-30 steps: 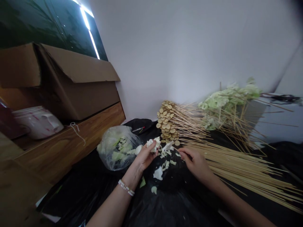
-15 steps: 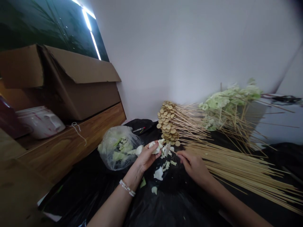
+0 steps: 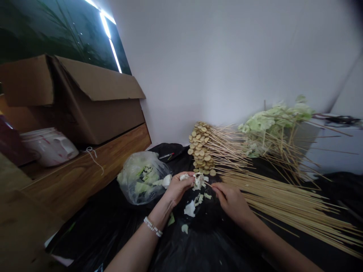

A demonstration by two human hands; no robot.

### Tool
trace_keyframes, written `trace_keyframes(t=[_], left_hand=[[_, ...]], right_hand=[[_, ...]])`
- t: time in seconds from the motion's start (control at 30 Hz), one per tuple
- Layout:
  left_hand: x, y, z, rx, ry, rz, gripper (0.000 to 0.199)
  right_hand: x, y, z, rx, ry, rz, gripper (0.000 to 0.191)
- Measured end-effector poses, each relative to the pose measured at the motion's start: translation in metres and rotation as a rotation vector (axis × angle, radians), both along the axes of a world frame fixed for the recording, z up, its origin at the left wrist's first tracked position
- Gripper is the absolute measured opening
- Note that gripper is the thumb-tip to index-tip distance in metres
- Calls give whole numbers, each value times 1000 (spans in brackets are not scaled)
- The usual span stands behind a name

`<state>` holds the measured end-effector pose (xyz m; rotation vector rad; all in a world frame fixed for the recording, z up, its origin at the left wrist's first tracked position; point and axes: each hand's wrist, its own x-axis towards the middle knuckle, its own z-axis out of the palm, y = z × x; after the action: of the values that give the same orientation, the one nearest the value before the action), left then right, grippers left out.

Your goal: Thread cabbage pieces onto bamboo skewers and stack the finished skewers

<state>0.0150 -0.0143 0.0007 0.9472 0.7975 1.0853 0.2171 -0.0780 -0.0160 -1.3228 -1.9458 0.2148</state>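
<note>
My left hand (image 3: 180, 186) is closed on pale cabbage leaf pieces (image 3: 185, 176) in front of the stacked slices. Pinched in my right hand (image 3: 228, 194) is a thin wooden skewer (image 3: 208, 184), pointing left towards the leaf at my left fingertips. Whether its tip has gone through that leaf is hard to make out. Loose leaf scraps (image 3: 190, 208) lie below on the black plastic sheet (image 3: 193, 251). Just left of my left hand sits a clear plastic bag (image 3: 127, 189) with torn cabbage inside.
Skewers with round, pale slices (image 3: 200, 145) are stacked by the wall. Bare skewers (image 3: 283, 204) spread out at right, below skewered leaves (image 3: 272, 117). A red-tipped pen (image 3: 166, 155) lies behind the bag. At left, a cardboard box (image 3: 110, 117) and a white tub (image 3: 48, 145) stand on a wooden surface.
My left hand has turned slightly and closed further over the leaf, so less of it shows. My right hand has shifted a little, still pinching the skewer.
</note>
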Motion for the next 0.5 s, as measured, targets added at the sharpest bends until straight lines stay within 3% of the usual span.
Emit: trace_keyframes(t=[0.33, 0.5], left_hand=[[0, 0, 0, 4, -29, 4, 32], [-1, 1, -2, -68, -49, 19, 33]], right_hand=[[0, 1, 0, 20, 0, -6, 29], [-1, 0, -1, 25, -5, 20, 29]])
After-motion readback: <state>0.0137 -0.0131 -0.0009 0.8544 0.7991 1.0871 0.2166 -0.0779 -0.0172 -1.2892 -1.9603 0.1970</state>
